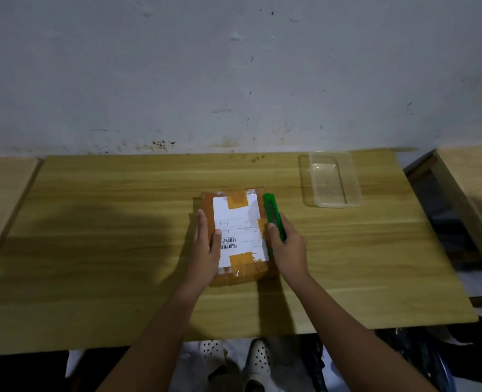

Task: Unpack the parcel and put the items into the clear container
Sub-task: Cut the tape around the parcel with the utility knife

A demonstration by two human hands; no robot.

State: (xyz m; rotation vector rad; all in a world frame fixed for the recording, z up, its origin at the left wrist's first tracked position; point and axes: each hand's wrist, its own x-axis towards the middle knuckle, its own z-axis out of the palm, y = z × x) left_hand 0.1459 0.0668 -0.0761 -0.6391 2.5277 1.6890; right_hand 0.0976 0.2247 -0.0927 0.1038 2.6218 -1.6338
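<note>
A brown cardboard parcel (238, 222) with a white shipping label and tape lies sealed in the middle of the wooden table (106, 250). My left hand (205, 244) rests against its left side, thumb on the label. My right hand (286, 244) grips a green utility knife (273, 213) lying along the parcel's right edge. The clear container (330, 179) stands empty at the table's back right, well apart from both hands.
A stained white wall rises right behind the table. Other wooden surfaces adjoin on the left (2, 188) and right (474, 176). Dark clutter lies beyond the table's right edge; perforated white shoes (258, 357) show below the front edge.
</note>
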